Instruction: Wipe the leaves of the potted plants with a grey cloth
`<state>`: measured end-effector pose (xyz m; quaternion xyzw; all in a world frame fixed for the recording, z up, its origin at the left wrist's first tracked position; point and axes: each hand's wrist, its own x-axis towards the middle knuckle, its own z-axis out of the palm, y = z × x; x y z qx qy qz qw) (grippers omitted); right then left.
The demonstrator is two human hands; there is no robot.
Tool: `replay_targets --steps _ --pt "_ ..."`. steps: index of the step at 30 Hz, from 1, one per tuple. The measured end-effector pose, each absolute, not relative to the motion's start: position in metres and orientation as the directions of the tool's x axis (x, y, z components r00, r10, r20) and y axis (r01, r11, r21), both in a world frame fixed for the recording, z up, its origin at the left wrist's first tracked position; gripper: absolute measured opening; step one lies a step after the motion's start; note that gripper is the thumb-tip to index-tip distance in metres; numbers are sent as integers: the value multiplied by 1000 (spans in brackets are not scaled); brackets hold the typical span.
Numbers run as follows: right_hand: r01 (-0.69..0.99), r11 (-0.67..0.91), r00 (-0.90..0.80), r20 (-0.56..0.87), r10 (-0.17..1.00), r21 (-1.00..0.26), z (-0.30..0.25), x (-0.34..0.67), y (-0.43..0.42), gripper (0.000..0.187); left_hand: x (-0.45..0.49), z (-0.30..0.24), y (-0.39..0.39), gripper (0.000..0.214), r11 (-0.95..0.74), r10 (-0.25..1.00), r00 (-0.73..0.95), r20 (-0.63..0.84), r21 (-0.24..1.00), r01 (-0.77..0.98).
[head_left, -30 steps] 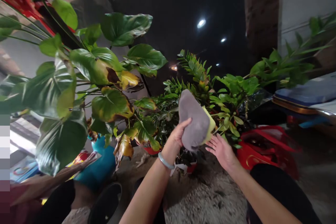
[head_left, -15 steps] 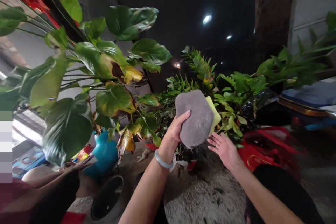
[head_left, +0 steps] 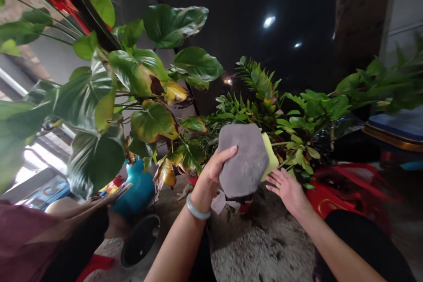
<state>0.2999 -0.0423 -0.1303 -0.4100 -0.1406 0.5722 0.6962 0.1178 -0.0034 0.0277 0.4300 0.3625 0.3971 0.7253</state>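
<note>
While outstretched, right hand near cloth.

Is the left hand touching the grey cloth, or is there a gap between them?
Touching. The head view shows it: the left hand holds the grey cloth at its edge, thumb lying over the front.

Left hand and right hand: one of each, so you have two.
Bracelet: you wear one.
Fuzzy gray cloth: you can see one.
Yellow cloth: one shows for you.
Printed white tag: you can spot one.
Blue vase: just one for you to see.
Black bucket: you see one.
Red bag: you see one.
Big white light spots: you can count two.
Other person: one, and you see only part.
Leaves: too many for you to count.
</note>
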Motion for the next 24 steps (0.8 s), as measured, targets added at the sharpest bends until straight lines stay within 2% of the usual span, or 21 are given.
replay_targets --steps 3,8,11,14,16,18,19,21,24 --pt "-684 1 313 -293 903 -730 -128 298 -42 31 123 8 6 47 295 902 389 -187 926 -237" --pt "-700 27 296 -256 920 -713 -128 299 -43 30 97 -60 -25 45 447 748 509 -426 890 88" --pt "-696 31 293 -244 924 -717 -128 300 -45 34 83 -51 -39 46 384 714 550 -433 899 210" --pt "-683 36 321 -255 912 -729 -126 299 -46 38 79 -9 -32 46 256 833 496 -244 966 45" --pt "-679 26 331 -274 903 -734 -125 298 -46 37 79 13 -20 45 182 920 371 -124 975 -124" --pt "-672 20 331 -276 902 -740 -125 297 -45 34 79 15 -10 43 142 958 274 -83 969 -203" --pt "-669 20 328 -271 905 -743 -125 297 -44 33 79 7 -7 41 150 960 264 -97 970 -189" --pt "-664 16 321 -266 909 -747 -127 296 -43 32 80 -21 -9 35 204 936 303 -178 978 -54" --pt "-655 -2 317 -276 907 -756 -129 297 -43 31 76 -62 -27 22 247 838 428 -339 934 257"
